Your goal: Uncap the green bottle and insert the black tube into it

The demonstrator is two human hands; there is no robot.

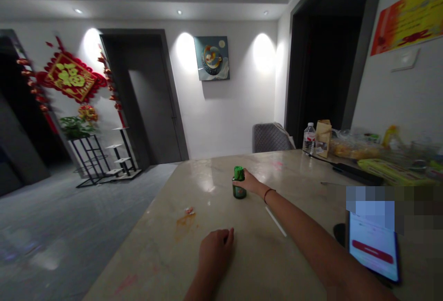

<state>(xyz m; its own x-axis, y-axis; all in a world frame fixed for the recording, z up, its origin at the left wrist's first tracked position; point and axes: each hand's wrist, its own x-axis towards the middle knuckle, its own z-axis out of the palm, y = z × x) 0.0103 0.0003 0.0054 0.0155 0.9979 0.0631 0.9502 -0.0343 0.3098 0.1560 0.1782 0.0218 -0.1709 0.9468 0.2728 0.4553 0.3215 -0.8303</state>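
Note:
My right hand (252,183) reaches forward over the table, its fingers wrapped around a small green bottle (238,192). The bottle stands upright, with a bright green top and a dark glassy body; my fingers cover part of its side. A dark red cord circles my right wrist. Closer to me, my left hand (216,244) rests on the table with its fingers curled in, and nothing shows in it. A thin white stick (276,221) lies beside my right forearm. Left of the bottle is an orange-brown smear (186,225) with a small reddish-white scrap (189,210) at its upper edge.
The pale stone-like table (159,245) ends on the left above a grey floor. On the right are a lit phone (374,245), a black elongated object (356,174), a yellow-green packet (391,172), a water bottle (309,138) and a paper bag (323,137). A grey chair (272,138) stands behind.

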